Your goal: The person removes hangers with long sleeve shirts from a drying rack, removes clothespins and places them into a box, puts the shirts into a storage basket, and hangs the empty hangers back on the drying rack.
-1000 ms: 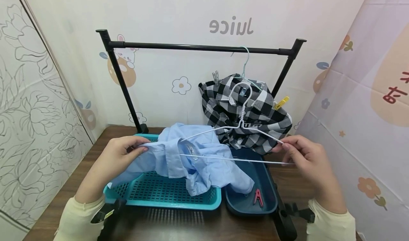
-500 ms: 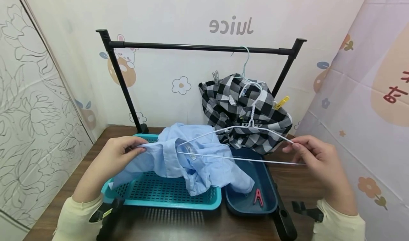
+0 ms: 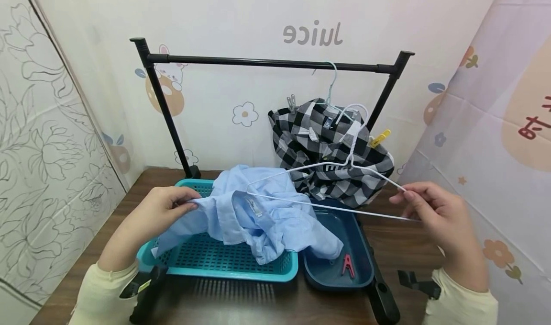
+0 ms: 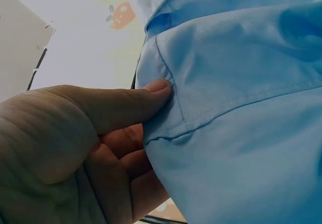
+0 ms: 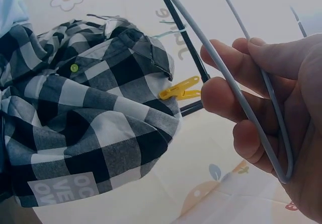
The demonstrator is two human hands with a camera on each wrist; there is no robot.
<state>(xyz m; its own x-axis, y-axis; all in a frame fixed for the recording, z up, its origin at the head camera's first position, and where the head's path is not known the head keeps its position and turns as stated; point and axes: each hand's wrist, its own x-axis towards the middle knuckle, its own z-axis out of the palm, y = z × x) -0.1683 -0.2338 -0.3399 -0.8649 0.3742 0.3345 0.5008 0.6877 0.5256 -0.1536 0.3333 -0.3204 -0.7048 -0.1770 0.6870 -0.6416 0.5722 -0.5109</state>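
Note:
My left hand [image 3: 165, 210] pinches a light blue shirt [image 3: 275, 229] at its shoulder, thumb on top of the seam in the left wrist view. The rest of the shirt lies crumpled over a turquoise basket [image 3: 224, 273]. My right hand [image 3: 441, 219] grips one end of a white wire hanger [image 3: 374, 214], its wires running across the fingers [image 5: 221, 97] in the right wrist view. The hanger's hook stands upward, and its far end overlaps the shirt's collar in the head view.
A black rack [image 3: 258, 61] stands behind, with a black-and-white checked shirt [image 3: 301, 164] on a pale green hanger [image 3: 332, 83]. A yellow clothespin [image 3: 380, 138] and a grey clothespin [image 3: 292, 104] clip that shirt. A dark blue tray [image 3: 318, 279] holds a red clothespin [image 3: 348, 266].
My right hand has moved right with the white hanger, whose hook has shifted right and tilted. The hanger's far end has risen slightly at the collar. My left hand keeps nearly the same place.

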